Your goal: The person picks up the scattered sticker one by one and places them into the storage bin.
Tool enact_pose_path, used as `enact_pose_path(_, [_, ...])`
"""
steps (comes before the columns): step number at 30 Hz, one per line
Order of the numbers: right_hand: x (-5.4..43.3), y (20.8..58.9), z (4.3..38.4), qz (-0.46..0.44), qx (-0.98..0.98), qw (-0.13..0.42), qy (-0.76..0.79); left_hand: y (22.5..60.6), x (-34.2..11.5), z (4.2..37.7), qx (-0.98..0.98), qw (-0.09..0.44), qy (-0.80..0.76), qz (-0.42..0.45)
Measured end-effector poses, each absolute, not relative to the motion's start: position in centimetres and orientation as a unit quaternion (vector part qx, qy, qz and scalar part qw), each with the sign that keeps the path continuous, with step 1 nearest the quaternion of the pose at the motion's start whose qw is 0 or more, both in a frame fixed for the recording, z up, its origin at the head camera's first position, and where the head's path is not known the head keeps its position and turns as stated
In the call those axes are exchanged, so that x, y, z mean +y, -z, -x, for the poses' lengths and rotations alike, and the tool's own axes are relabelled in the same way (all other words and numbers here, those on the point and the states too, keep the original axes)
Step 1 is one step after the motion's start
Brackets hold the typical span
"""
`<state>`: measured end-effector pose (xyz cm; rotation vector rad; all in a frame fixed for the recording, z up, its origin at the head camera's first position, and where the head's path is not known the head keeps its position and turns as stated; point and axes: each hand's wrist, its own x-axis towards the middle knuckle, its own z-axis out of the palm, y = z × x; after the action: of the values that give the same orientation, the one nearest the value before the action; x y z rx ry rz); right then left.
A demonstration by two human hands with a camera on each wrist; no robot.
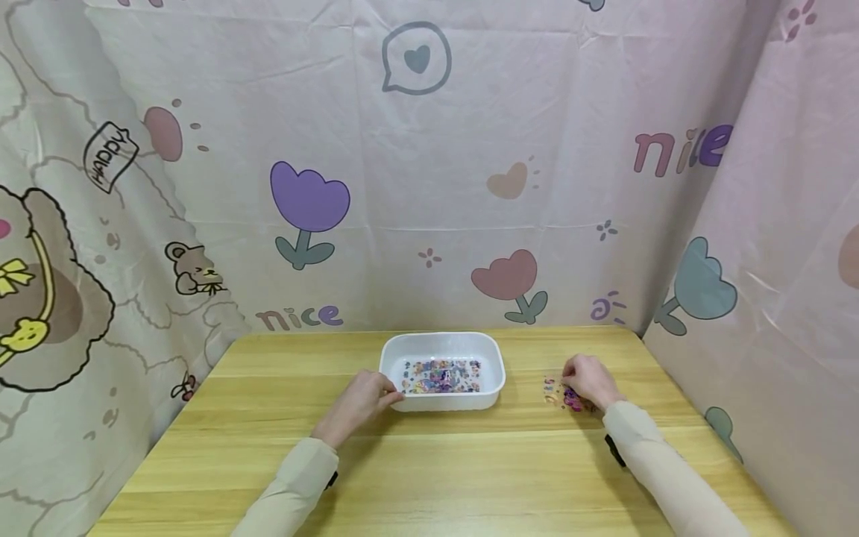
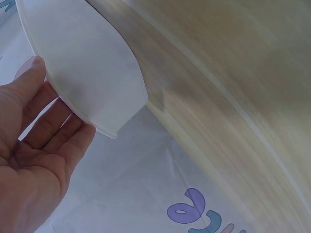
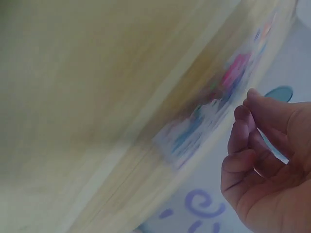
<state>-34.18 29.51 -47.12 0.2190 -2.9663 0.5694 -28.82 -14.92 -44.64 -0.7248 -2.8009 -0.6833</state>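
A white plastic basin (image 1: 443, 403) stands at the back middle of the table, with colourful printed sticker sheets (image 1: 444, 379) lying inside it. My left hand (image 1: 359, 403) grips the basin's near left corner; in the left wrist view the thumb and fingers are on its rim. To the right of the basin, a clear sticker sheet (image 1: 552, 391) with purple and pink pictures lies on the wood. Over this sheet is my right hand (image 1: 592, 380), thumb and index fingertips pinched together at its far edge. The exact contact is hard to see in the right wrist view (image 3: 262, 160).
The wooden table (image 1: 429, 477) ends at the back against a hanging printed cloth (image 1: 429, 149). More of the same cloth hangs along the left and right sides. Both wrists carry a dark strap over light sleeves.
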Motion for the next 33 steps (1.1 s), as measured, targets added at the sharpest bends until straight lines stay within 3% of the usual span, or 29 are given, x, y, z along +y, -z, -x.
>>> enact_pose_path(8, [31.0,46.4,34.3,-0.033,-0.980,0.010,-0.197,44.6,-15.0,28.7,-0.940,0.078,0.234,0.235])
enact_pose_path(28, [33.5,45.9,34.5,0.006,-0.982,-0.037,-0.187,44.3,-15.0,28.5,-0.940,0.080,0.232,0.236])
enact_pose_path(33, [33.5,45.5,34.4,0.002,-0.970,-0.074,-0.231,44.4,-15.0,28.6,-0.938,0.084,0.234,0.243])
